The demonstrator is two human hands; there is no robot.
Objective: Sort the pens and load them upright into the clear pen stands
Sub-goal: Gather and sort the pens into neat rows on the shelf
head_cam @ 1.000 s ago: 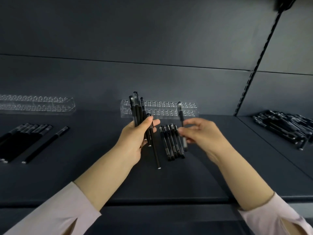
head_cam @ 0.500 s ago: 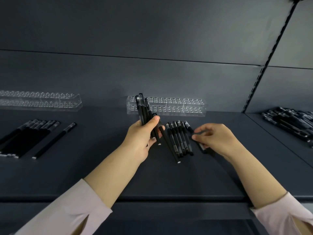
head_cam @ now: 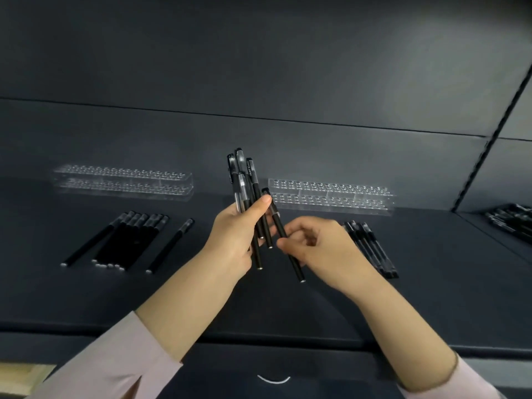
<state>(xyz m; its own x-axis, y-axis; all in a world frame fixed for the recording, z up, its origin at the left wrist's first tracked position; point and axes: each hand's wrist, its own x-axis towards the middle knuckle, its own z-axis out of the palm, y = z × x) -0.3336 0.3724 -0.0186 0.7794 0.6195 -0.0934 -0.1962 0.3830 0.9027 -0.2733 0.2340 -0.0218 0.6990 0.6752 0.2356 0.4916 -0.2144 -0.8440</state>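
Observation:
My left hand (head_cam: 240, 233) grips a bundle of several black pens (head_cam: 244, 182), held upright above the dark shelf. My right hand (head_cam: 319, 249) pinches one black pen (head_cam: 280, 228) out of that bundle; its lower tip points down and right. Two clear pen stands sit at the back of the shelf, one on the left (head_cam: 123, 181) and one on the right (head_cam: 331, 197). Both look empty. A row of black pens (head_cam: 371, 249) lies on the shelf just right of my right hand.
A group of several black pens (head_cam: 126, 240) lies at the left, with a single pen (head_cam: 171, 246) beside it. Another heap of pens (head_cam: 509, 223) lies on the neighbouring shelf at far right, past a vertical rail (head_cam: 489, 133). The shelf's front edge (head_cam: 259, 338) runs below my forearms.
My right hand left the row of pens lying on the shelf and came to the bundle, where it now pinches one pen. The view has swung left.

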